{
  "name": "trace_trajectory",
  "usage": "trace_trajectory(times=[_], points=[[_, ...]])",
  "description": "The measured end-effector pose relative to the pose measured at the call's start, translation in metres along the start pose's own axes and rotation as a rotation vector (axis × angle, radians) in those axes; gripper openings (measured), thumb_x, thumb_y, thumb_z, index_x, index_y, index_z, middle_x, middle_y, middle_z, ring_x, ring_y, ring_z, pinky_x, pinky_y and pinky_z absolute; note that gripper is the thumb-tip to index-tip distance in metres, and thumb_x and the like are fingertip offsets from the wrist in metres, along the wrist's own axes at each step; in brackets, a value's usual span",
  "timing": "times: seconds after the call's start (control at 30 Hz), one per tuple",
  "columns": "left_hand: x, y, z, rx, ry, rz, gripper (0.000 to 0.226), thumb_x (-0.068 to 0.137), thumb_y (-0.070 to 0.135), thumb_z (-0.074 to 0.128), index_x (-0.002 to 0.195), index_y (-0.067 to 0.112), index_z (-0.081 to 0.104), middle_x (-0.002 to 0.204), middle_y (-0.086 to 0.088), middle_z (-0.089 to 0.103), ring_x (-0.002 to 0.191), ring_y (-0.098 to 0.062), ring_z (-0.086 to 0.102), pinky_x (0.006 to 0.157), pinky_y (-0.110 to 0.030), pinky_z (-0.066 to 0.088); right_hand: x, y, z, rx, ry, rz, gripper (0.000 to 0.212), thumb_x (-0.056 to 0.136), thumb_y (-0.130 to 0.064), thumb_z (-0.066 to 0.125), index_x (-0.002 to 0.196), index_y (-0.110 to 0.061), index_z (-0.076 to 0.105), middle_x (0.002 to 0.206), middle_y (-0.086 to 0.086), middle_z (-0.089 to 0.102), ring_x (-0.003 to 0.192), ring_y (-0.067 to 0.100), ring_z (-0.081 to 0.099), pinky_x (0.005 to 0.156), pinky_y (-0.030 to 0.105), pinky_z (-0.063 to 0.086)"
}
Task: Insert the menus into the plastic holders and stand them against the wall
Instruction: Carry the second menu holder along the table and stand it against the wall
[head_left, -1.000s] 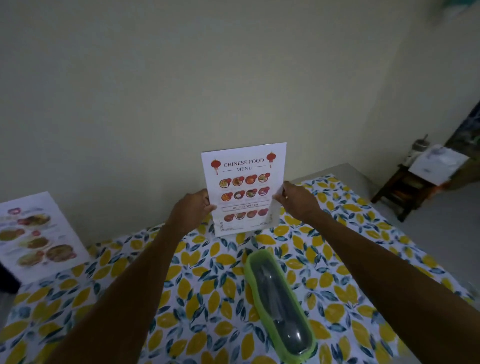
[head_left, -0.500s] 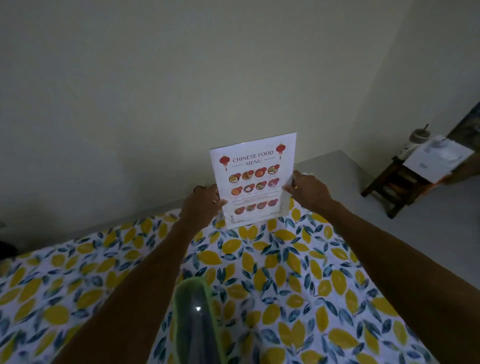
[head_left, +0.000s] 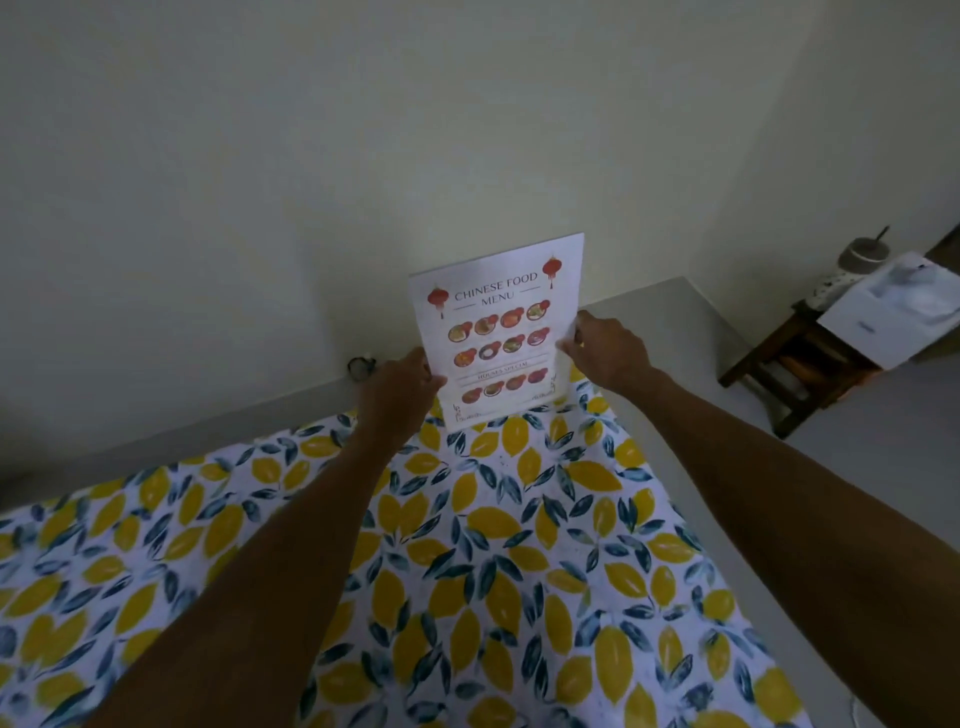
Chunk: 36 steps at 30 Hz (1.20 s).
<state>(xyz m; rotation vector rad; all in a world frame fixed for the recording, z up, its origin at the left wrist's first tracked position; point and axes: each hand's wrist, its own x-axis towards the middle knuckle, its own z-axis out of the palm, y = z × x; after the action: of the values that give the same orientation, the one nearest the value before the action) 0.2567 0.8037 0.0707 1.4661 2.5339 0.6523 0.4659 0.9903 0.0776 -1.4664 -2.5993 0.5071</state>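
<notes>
At far edge of table (head_left: 727, 364), by wall (head_left: 363, 182): menu (head_left: 498, 332) standing up, bottom on lemon cloth (head_left: 467, 571), w/ writing facing this way. Pinched on both sides: left hand (head_left: 397, 392) closed on its left edge, right hand (head_left: 605, 348) closed on its right edge. Clear holder around it too hard to see. Small dark ring (head_left: 361, 365) on edge just left of left hand. Stool (head_left: 779, 358) w/ box well off to right.

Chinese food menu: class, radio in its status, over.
Left hand and right hand grip the menu by its side edges. Menu upright at the wall, bottom edge on the lemon-print tablecloth. Nothing in the way.
</notes>
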Motion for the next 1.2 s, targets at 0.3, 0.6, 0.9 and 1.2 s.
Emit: trace_trajectory(times=[0.3,0.6,0.9,1.2], points=[[0.046,-0.006,0.048,0.042,0.015,-0.033,0.028,0.086,0.048,0.056,0.101,0.025,0.057,0.085,0.004,0.074,0.068,-0.019,0.068,0.074,-0.043,0.057,0.044,0.031,0.023,0.008,-0.011,0.015,0.04,0.094,-0.046,0.052,0.112,-0.011,0.052,0.107,0.013,0.067,0.094,0.033,0.065,0.083,0.046,0.054],[0.068,0.015,0.056,0.059,-0.004,0.02,0.024,0.092,0.036,0.059,0.105,0.015,0.061,0.089,-0.002,0.073,0.065,-0.017,0.067,0.054,-0.026,0.05,0.071,0.053,0.02,0.024,0.021,0.015,0.038,0.094,-0.046,0.051,0.11,-0.011,0.051,0.108,0.015,0.066,0.095,0.034,0.064,0.083,0.045,0.053],[0.077,0.013,0.059,-0.033,-0.015,-0.027,0.02,0.094,0.028,0.06,0.105,0.011,0.06,0.098,-0.002,0.073,0.065,-0.009,0.056,0.046,-0.011,0.031,0.086,0.051,0.029,0.088,0.029,0.005,0.037,0.095,-0.043,0.052,0.111,-0.009,0.052,0.107,0.016,0.064,0.097,0.034,0.062,0.082,0.043,0.05],[0.081,0.005,0.062,-0.111,-0.026,-0.049,0.023,0.093,0.03,0.062,0.106,0.011,0.057,0.097,-0.005,0.073,0.068,-0.013,0.062,0.048,-0.014,0.036,0.094,0.046,0.035,0.118,0.025,0.029,0.033,0.097,-0.036,0.052,0.114,-0.008,0.054,0.109,0.016,0.066,0.096,0.032,0.062,0.078,0.037,0.047]])
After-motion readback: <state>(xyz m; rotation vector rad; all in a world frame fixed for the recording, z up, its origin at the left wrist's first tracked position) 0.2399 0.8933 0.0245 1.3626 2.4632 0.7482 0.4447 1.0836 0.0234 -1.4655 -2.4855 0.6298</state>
